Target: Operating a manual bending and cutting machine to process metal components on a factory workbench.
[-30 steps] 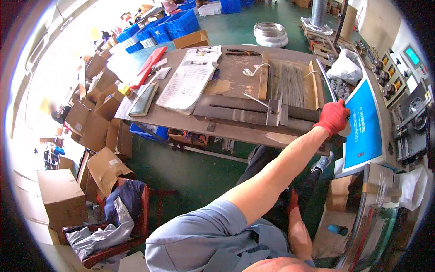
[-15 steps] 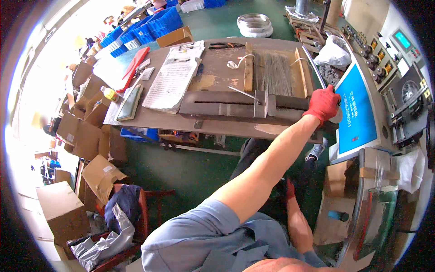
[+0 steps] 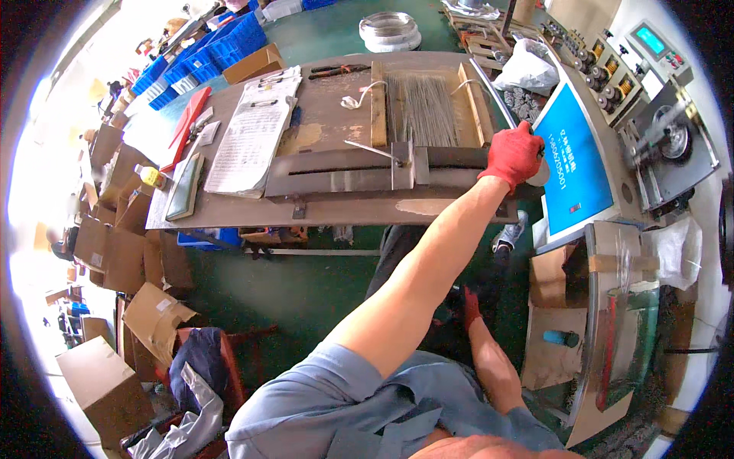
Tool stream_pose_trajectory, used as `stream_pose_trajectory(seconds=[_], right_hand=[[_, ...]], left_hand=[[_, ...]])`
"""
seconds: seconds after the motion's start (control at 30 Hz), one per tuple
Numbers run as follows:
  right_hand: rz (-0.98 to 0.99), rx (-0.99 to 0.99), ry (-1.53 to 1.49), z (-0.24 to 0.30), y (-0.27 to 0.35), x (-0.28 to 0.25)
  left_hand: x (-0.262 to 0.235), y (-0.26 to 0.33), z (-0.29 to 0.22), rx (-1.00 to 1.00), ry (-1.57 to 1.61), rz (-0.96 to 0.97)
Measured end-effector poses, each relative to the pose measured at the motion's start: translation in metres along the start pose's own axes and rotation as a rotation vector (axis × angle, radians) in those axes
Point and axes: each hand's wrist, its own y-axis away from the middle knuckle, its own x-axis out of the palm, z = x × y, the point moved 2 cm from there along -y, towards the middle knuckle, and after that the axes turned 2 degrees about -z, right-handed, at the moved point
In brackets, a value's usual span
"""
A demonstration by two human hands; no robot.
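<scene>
My left hand (image 3: 514, 157), in a red glove, reaches across to the bench's right end. Its fingers are closed around something dark that I cannot make out, with a pale round part (image 3: 540, 175) just below. Beside this hand lies a long dark metal fixture (image 3: 329, 174) with a slot, a clamp block (image 3: 403, 166) and a thin rod (image 3: 371, 151) sticking out. Behind the fixture, straight thin wires (image 3: 430, 111) lie between two wooden strips (image 3: 378, 107). Low by my legs hangs my right hand (image 3: 471, 307), also red-gloved, its fingers mostly hidden.
A machine with a blue panel (image 3: 572, 164) stands close on the right, near a white bag (image 3: 529, 67). Papers (image 3: 252, 134), pliers (image 3: 339, 70) and a red folder (image 3: 188, 126) lie on the bench (image 3: 336, 115). Cardboard boxes (image 3: 115, 249) and a chair (image 3: 233, 367) are at left.
The whole view has shifted, so bench and machine appear further left and slightly higher. My left hand stays closed at the fixture's right end. My right hand remains low.
</scene>
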Motion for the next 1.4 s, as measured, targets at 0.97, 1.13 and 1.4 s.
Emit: stream_pose_trajectory(seconds=[0.97,1.13,1.4], right_hand=[[0.125,-0.150,0.416,0.034,0.009,0.010],[-0.057,-0.277,0.494,-0.110,-0.058,0.006],[0.090,-0.302,0.339,0.036,0.023,0.012]], left_hand=[[0.003,0.011,0.023,-0.010,0.028,-0.070],[0.015,-0.008,-0.024,0.045,0.114,-0.023],[-0.002,0.011,0.024,-0.056,-0.028,0.013]])
